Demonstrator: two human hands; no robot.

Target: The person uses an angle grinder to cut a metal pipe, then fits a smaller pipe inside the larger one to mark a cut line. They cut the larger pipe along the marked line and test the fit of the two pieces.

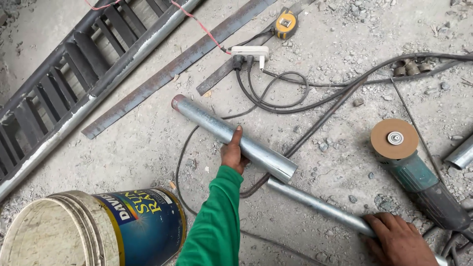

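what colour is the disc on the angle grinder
Tan-brown disc with a silver centre, on the green grinder; head view.

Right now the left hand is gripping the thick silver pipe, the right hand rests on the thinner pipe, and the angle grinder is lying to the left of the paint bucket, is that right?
Not quite. In the head view the angle grinder lies far to the right of the paint bucket, near the right hand. The rest holds: the left hand grips the thick silver pipe, and the right hand rests on the thinner pipe.
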